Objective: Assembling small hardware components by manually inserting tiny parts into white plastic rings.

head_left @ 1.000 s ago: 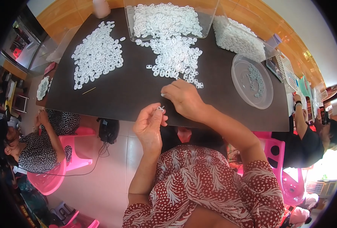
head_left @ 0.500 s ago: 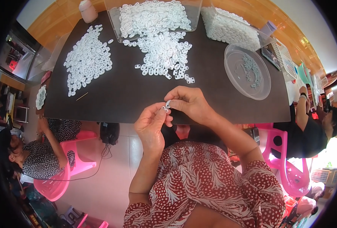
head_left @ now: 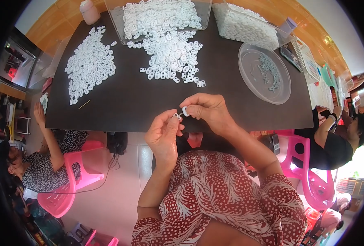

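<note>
My left hand [head_left: 164,135] pinches a small white plastic piece [head_left: 177,117] between thumb and fingertips, just beyond the near edge of the table. Close beside it, my right hand [head_left: 210,113] grips an oval white piece [head_left: 185,111] that shows an opening in its middle. The two pieces nearly meet; I cannot tell whether they touch. Ahead of my hands spreads a heap of white two-holed pieces [head_left: 171,55], spilling from a clear bin [head_left: 210,18]. Another pile of white oval pieces [head_left: 89,63] lies on the left.
A clear round tray [head_left: 247,84] with small grey-green bits stands at right, below a clear box of white pieces [head_left: 247,30]. A thin gold-coloured stick [head_left: 84,104] lies at left on the dark table [head_left: 128,106]. People sit on both sides, near pink chairs [head_left: 73,180].
The oval piece in my right hand has turned and now shows its opening. My hands are slightly further apart. The person at left has reached forward.
</note>
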### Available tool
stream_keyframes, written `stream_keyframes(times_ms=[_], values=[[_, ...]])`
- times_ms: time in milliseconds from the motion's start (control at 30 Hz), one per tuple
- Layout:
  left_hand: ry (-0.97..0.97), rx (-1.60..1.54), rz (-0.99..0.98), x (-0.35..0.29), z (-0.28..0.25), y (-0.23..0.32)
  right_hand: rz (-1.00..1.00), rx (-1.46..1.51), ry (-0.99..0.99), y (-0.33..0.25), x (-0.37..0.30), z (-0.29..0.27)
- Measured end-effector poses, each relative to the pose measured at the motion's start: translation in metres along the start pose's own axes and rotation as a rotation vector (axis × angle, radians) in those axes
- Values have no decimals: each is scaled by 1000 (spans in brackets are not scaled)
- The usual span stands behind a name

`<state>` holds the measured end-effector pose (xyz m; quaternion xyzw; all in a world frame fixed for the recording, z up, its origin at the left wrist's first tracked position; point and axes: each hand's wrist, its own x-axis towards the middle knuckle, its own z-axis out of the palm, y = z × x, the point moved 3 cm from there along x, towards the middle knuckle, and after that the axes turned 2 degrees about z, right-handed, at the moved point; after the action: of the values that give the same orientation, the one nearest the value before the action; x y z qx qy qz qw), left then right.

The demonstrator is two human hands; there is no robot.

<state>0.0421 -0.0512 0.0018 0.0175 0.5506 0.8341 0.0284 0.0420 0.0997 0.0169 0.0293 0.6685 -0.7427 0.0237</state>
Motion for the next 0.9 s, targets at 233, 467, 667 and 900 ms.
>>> stream_keyframes(times_ms=[233, 467, 667, 900], values=[[32, 46, 21, -3, 1, 0, -48, -102, 42, -1, -2, 1], [43, 171, 54, -6, -2, -2, -85, -116, 54, -2, -3, 6], [45, 188, 102, -7, -4, -3, -199, -242, 78, -1, -5, 10], [45, 325, 178, -9, -3, -3, -164, -252, 138, 1, -9, 18]])
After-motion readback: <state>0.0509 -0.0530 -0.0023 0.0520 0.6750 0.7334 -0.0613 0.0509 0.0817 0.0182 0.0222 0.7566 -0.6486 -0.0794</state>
